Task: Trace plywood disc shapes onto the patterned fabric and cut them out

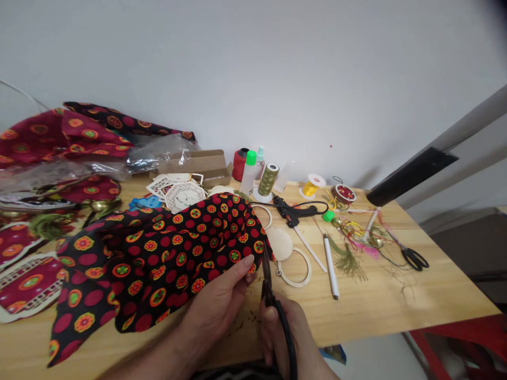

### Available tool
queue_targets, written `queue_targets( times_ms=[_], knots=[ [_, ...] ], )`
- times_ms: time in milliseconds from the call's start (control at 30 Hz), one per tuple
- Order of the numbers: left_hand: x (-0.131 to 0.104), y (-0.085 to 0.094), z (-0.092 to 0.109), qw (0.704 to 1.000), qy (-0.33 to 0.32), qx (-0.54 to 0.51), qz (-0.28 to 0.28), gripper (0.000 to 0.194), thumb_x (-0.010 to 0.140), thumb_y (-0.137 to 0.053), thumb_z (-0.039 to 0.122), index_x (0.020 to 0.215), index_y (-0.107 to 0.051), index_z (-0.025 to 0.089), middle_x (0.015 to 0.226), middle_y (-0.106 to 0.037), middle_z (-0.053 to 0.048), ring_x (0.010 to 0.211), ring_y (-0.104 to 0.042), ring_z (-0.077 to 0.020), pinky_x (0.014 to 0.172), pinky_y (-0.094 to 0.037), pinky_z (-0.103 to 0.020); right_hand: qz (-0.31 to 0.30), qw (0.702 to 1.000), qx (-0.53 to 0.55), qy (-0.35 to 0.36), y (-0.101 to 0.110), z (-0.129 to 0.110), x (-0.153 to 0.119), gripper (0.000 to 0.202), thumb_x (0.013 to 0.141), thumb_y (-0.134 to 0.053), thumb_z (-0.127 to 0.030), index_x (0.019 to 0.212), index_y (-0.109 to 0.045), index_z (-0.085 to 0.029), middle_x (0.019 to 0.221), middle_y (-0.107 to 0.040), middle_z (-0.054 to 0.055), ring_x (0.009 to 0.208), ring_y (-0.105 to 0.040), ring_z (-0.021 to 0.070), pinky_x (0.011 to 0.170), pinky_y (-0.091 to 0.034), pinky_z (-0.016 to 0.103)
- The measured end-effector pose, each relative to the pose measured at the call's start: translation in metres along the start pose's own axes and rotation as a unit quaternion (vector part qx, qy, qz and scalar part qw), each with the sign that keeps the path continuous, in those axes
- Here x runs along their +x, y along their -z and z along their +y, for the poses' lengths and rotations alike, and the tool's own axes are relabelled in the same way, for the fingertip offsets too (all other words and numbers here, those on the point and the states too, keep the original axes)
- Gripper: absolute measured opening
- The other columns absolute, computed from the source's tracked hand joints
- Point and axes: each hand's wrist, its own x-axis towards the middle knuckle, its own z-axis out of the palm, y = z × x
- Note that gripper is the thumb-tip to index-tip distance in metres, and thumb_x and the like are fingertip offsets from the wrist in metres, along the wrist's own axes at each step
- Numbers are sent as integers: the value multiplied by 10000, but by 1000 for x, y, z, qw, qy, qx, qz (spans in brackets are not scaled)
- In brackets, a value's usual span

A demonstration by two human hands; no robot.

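A black cloth (pixel 170 253) with red dots and bright orange and green flowers spreads from the left over the wooden table. My left hand (pixel 222 301) pinches it near its right end, thumb on top. My right hand (pixel 287 332) is closed round the handles of black scissors (pixel 268 274), whose blades point away from me along the cloth's right edge. Just right of the blades are a pale wooden disc (pixel 280 244) and a wooden ring (pixel 304 275). Small dark scraps (pixel 249 319) lie on the table between my hands.
A black glue gun (pixel 295 211), bottles (pixel 249 171), a green thread spool (pixel 268 179) and yellow thread (pixel 312 186) stand behind. A white pen (pixel 331 266), tassels (pixel 348 258) and other scissors (pixel 414 258) lie right. Decorated panels (pixel 31 282) and dark red cloth (pixel 59 134) are left.
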Motion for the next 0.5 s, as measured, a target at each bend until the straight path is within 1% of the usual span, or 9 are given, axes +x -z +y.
queue_targets(
  times_ms=[167, 333, 500],
  knots=[
    [-1, 0, 0, 1000, 4, 0, 5, 225, 716, -610, -78, 661, -678, 129, 646, -681, 7, 551, -631, -94, 529, -559, -176, 4, 1000, -4, 9, 1, 2, 0, 639, 663, -425, -871, 666, -437, -232, 411, -327, -81, 281, -277, 64, 280, -200, 200],
    [-1, 0, 0, 1000, 4, -3, 7, 238, 721, -607, -79, 654, -680, 137, 655, -682, 9, 571, -641, -101, 540, -560, -180, 3, 1000, -15, -3, 2, -4, -1, 642, 659, -436, -869, 659, -438, -228, 416, -329, -77, 292, -309, 75, 285, -244, 204],
    [-2, -1, 1, 1000, 7, -5, 3, 232, 718, -615, -78, 651, -692, 130, 644, -682, -2, 558, -635, -104, 538, -557, -178, 6, 1000, -24, -15, 1, -11, -3, 669, 641, -429, -885, 660, -431, -216, 404, -322, -85, 291, -285, 58, 290, -231, 192]
  ],
)
